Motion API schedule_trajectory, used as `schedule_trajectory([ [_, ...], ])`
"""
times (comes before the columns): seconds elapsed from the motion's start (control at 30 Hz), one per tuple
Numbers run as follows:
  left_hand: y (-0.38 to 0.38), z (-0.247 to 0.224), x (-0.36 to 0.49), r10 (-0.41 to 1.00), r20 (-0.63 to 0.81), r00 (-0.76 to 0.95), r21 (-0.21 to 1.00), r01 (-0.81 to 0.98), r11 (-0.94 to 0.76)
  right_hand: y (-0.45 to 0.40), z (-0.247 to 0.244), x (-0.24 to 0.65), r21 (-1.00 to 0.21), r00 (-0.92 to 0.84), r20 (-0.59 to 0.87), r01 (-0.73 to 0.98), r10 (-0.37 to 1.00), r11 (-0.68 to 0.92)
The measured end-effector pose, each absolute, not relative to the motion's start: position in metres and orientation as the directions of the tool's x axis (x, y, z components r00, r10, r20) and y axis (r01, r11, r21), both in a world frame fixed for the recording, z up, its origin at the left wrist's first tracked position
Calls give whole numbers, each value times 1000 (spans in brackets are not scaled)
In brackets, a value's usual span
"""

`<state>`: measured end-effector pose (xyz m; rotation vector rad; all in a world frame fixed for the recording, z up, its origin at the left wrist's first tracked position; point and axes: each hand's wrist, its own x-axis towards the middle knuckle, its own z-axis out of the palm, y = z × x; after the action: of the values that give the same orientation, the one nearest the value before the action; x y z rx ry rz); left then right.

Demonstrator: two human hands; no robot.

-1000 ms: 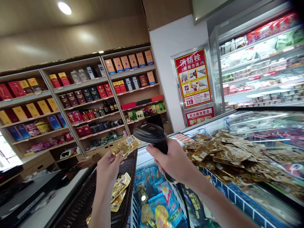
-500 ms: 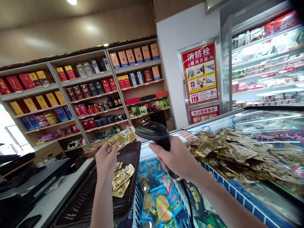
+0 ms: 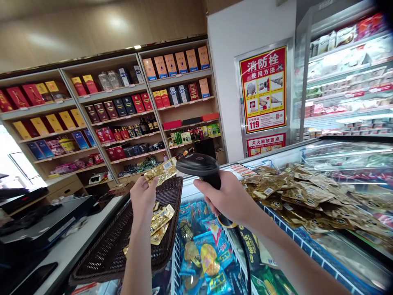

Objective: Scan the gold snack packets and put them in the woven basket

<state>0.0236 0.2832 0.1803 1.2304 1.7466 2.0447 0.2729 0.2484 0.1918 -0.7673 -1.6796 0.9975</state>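
A gold foil packet (image 3: 162,171) is pinched between the thumb and fingers of my left hand (image 3: 143,193), its barcode end toward the right. My right hand (image 3: 225,192) is wrapped around the grip of a black barcode scanner (image 3: 198,164), whose head faces the packet from close by. The scanner's cable hangs down below my wrist. Under my left arm sits a dark brown woven basket (image 3: 101,256), with several gold packets (image 3: 161,221) lying in it. To the right of my right hand, a big heap of similar gold packets (image 3: 307,196) lies on top of the freezer.
The chest freezer holds blue snack bags (image 3: 208,254) in white wire baskets (image 3: 294,233). A counter (image 3: 73,241) with dark equipment runs along the left. Shelves of boxed goods (image 3: 116,110), a red fire-hydrant poster (image 3: 264,90) and a lit cooler (image 3: 350,82) stand behind.
My left hand with the packet has shifted slightly right, and the packet sits a little closer to the scanner head. The view has moved slightly; both hands keep their holds.
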Motion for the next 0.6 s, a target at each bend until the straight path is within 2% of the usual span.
schedule_trajectory([
  [0.27,286,179,30,584,439,-683,899,332,-287,252,188,272,-901,-332,384,67,862,428],
  [0.6,280,184,16,513,389,-766,919,282,-277,250,190,274,-910,-303,396,0,867,416],
])
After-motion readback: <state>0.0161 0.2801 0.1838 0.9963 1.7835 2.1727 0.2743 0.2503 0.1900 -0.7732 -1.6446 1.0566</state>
